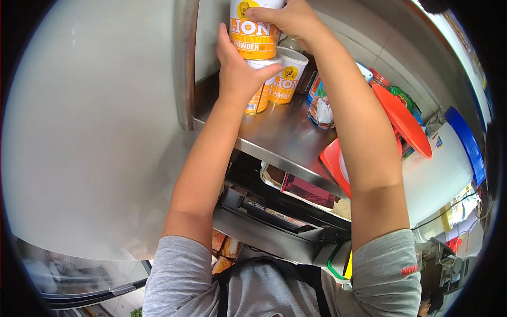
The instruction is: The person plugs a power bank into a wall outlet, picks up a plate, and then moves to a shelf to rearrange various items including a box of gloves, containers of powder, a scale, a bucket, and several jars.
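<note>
A white and yellow powder tub [254,37] labelled LION is at the top of the view, stacked on a second LION tub [258,99] on the steel shelf. My right hand [294,21] grips the upper tub from the right, with its thumb across the label. My left hand [240,74] cups the left side of the stack where the two tubs meet, its fingers up along the upper tub and its thumb across the front of the lower one. Close on the right stands a third LION tub [288,76] with a whitish lid. The top of the upper tub is out of frame.
Red plastic lids [402,120], small packets [321,112] and a large white container with a blue lid [465,145] crowd the right. Beneath the steel shelf [280,132], a lower level holds a dark red box [309,191]. A large pale panel [95,132] fills the left.
</note>
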`<state>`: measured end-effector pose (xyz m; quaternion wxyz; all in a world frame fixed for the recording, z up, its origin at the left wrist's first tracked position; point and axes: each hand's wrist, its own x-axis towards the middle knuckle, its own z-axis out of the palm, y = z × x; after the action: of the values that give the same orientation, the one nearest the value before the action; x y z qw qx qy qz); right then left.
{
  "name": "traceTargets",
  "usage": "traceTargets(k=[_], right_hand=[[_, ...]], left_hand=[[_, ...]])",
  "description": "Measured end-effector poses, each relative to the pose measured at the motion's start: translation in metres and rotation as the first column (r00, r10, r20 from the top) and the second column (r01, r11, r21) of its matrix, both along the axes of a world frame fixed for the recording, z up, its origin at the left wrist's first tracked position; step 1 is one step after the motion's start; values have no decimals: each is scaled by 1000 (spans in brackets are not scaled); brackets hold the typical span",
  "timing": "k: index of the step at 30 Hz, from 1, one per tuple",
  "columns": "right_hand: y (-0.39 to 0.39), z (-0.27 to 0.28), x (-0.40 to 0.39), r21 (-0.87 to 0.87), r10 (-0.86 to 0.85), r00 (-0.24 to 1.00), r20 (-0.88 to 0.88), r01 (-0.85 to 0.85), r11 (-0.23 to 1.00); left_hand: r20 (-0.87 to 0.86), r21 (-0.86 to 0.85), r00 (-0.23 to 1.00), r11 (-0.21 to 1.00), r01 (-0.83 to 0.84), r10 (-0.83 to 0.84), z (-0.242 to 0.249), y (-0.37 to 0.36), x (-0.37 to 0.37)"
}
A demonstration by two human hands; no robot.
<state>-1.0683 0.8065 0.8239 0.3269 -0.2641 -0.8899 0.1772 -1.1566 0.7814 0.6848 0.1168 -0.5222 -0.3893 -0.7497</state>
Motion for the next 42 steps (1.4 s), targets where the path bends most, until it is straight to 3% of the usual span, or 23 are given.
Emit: traceTargets(k=[3, 6, 12, 16, 18, 21, 26, 28, 32, 33, 35, 38, 42], right_hand=[[6, 3, 10, 117, -227, 967, -117, 241, 963], [13, 6, 28, 165, -384, 875, -296, 443, 881], [55, -27, 32, 102, -445, 791, -420, 529, 843], [62, -22, 29, 63, -508, 800, -321, 553, 831], [26, -18, 23, -90, -519, 802, -296, 517, 851], [9, -12, 22, -174, -508, 811, -290, 477, 861], [-15, -1, 18, -18, -600, 787, -142, 604, 797], [1, -1, 27, 23, -610, 784, -116, 616, 788], [20, -4, 31, 118, -605, 796, -32, 604, 788], [20, 5, 33, 235, -633, 760, 146, 595, 769], [-6, 32, 36, 448, -676, 576, 460, 506, 737], [4, 33, 47, 618, -759, 305, 576, 444, 648], [-1, 25, 64, 699, -771, 103, 628, 360, 618]], left_hand=[[-9, -170, 997, 982, -82, 81, 2, -10, 7], [131, -276, 982, 947, 168, -136, 0, -8, 1], [100, -293, 989, 947, 131, -106, -4, -1, -1], [68, -293, 991, 947, 134, -119, -6, -3, -1], [84, -295, 987, 943, 157, -138, -8, -2, -1], [104, -300, 982, 936, 183, -159, -11, 1, -3], [79, -326, 992, 938, 118, -97, -10, 0, -5], [100, -335, 986, 929, 159, -132, -12, 2, -5], [44, -354, 997, 932, 77, -66, -13, 2, -7], [67, -363, 995, 927, 93, -73, -13, 0, -8], [112, -386, 989, 914, 128, -91, -11, -5, -6], [134, -395, 986, 907, 148, -102, -15, -1, -8], [149, -381, 971, 896, 229, -184, -26, 4, -13]])
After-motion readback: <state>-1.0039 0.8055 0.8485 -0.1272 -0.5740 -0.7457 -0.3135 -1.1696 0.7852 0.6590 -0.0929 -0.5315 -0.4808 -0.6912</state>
